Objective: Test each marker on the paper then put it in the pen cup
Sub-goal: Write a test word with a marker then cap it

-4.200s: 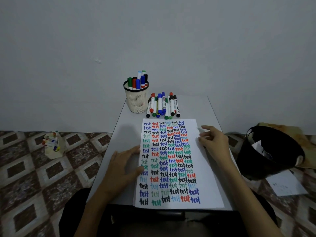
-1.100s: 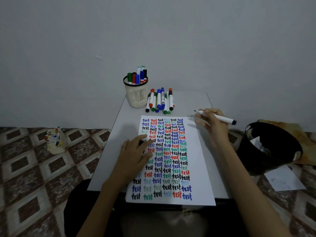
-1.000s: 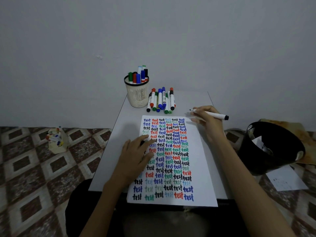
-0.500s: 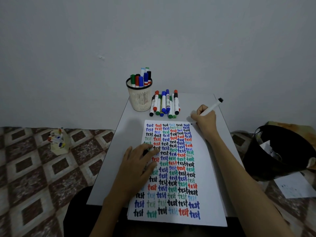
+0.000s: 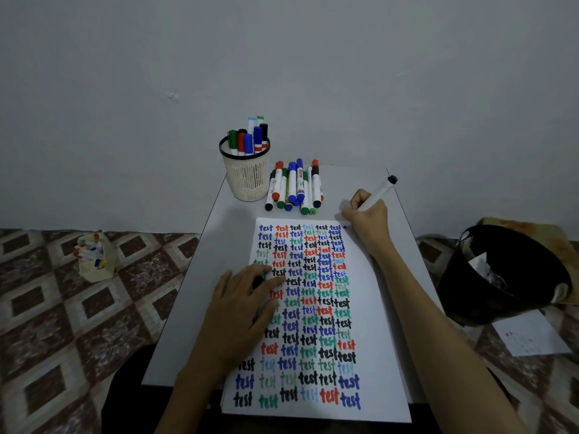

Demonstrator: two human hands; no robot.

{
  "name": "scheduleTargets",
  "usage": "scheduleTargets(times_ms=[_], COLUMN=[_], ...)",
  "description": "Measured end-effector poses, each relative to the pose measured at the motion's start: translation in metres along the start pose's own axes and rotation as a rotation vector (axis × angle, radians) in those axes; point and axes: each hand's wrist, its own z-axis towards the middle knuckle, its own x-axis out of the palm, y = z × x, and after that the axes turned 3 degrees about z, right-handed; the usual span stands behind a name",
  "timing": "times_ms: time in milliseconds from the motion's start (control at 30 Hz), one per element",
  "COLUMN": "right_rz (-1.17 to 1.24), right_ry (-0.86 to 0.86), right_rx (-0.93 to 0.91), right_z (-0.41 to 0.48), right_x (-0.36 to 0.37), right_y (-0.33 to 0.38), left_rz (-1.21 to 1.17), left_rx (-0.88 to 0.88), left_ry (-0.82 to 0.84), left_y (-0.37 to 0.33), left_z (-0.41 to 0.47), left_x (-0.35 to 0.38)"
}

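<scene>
since picking it up, my right hand (image 5: pixel 366 214) pinches the marker (image 5: pixel 377 192) at the paper's (image 5: pixel 376 308) 1 o'clock corner while my left hand (image 5: pixel 241 305) lies spread, pinning the sheet.

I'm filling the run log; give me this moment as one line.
right hand: holds black marker, tip at paper top right | left hand: pins paper | pen cup: part filled

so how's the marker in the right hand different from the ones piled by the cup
The marker in the right hand is tilted, tip down at the paper's top right corner; the piled markers lie flat on the table, untouched. The held one shows a black end; the pile mixes red, blue, green and black ends. It is single, while they lie side by side beside the pen cup. Both have white barrels.
</scene>
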Motion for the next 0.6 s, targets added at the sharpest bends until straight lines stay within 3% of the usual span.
scheduleTargets(times_ms=[600], right_rz=[0.039], right_ry=[-0.035], right_rx=[-0.001], right_z=[-0.0002], right_x=[-0.0035], right_y=[-0.0002], left_rz=[0.011], left_rx=[-0.012], left_ry=[0.011], left_y=[-0.0024], left_z=[-0.0002], left_x=[-0.0019])
